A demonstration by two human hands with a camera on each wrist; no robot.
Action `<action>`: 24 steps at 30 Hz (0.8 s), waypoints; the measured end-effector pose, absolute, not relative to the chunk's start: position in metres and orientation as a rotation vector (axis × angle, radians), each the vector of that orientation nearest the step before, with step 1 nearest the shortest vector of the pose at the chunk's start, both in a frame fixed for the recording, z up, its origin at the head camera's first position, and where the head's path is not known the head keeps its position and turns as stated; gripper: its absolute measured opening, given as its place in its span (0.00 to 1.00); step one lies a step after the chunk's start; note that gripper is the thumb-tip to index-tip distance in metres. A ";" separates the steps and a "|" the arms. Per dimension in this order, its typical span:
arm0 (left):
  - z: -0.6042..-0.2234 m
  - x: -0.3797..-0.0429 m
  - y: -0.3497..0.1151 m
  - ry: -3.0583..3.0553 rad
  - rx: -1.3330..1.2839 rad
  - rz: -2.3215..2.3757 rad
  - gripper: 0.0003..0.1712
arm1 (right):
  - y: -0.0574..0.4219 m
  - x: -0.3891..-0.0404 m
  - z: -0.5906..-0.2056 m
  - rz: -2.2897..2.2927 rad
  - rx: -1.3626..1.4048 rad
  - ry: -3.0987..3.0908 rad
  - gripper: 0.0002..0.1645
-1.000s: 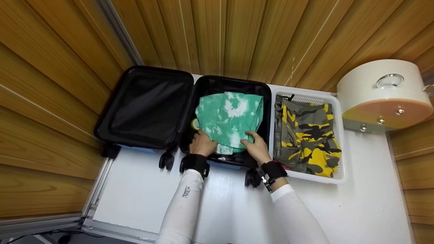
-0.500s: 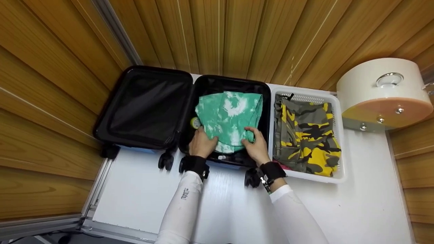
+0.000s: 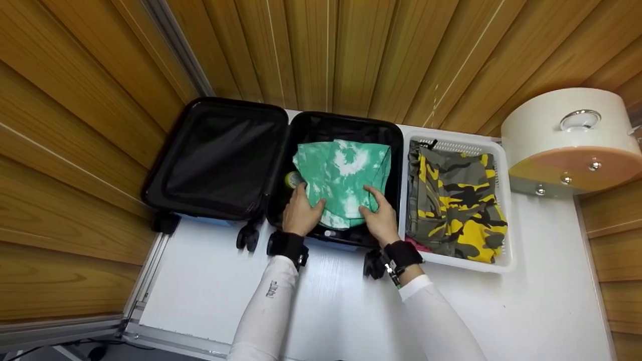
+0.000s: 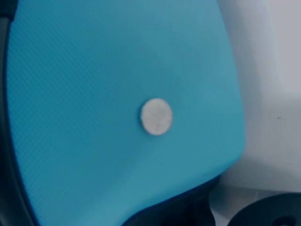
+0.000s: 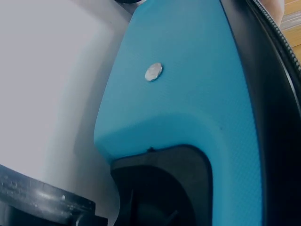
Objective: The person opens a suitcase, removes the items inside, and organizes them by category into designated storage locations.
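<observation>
A folded green-and-white tie-dye garment (image 3: 346, 170) lies in the right half of an open black-lined suitcase (image 3: 346, 119). At its lower left edge, my left hand (image 3: 302, 210) holds the cloth with the thumb over the top; the fingertips are partly hidden at the side. My right hand (image 3: 381, 216) holds the lower right edge, index finger and thumb on the fabric. Beside the left fingers stands a round yellow-green lidded container (image 3: 292, 179), partly covered by the garment. A small white item (image 3: 329, 233) shows below the hem. Both wrist views show mainly the suitcase's blue shell (image 4: 94, 94).
The suitcase's other half (image 3: 223, 155) lies open at left. On the right stands a white basket (image 3: 459, 266) with yellow-grey camouflage clothing (image 3: 451, 200) and something red underneath. A cream drawer box (image 3: 567, 120) sits at the far right. Wooden walls border the white table (image 3: 200, 281).
The garment's far edge has shifted slightly toward me. My left fingers have slid a little farther along its side, and the right fingers have straightened. The white item by the hem shows more clearly.
</observation>
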State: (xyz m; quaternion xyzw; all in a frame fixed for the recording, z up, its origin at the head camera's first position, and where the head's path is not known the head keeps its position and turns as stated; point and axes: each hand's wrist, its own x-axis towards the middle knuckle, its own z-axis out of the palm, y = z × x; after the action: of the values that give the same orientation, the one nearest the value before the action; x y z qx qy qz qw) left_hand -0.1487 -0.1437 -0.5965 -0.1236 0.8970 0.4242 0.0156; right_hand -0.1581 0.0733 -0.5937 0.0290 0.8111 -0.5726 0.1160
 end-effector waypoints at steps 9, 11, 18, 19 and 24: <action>-0.581 -0.140 -0.135 2.923 -0.172 1.379 0.38 | 0.086 -0.146 -0.584 -1.904 -0.062 2.408 0.33; -0.573 -0.139 -0.132 2.965 -0.121 1.413 0.37 | 0.090 -0.144 -0.577 -1.928 -0.086 2.444 0.32; -0.535 -0.142 -0.109 3.097 0.120 1.592 0.35 | 0.114 -0.142 -0.535 -2.105 -0.131 2.498 0.30; -0.530 -0.142 -0.104 3.112 0.148 1.608 0.34 | 0.119 -0.142 -0.529 -2.145 -0.146 2.491 0.30; -0.514 -0.140 -0.070 3.154 0.268 1.703 0.33 | 0.148 -0.135 -0.504 -2.266 -0.171 2.494 0.29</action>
State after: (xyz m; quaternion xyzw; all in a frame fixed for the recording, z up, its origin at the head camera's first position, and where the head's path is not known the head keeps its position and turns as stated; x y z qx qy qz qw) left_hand -0.1397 -0.0698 -0.5142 0.0726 0.8551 0.4616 -0.2247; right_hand -0.1352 0.1477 -0.5041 -0.0504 0.7342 -0.6670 -0.1159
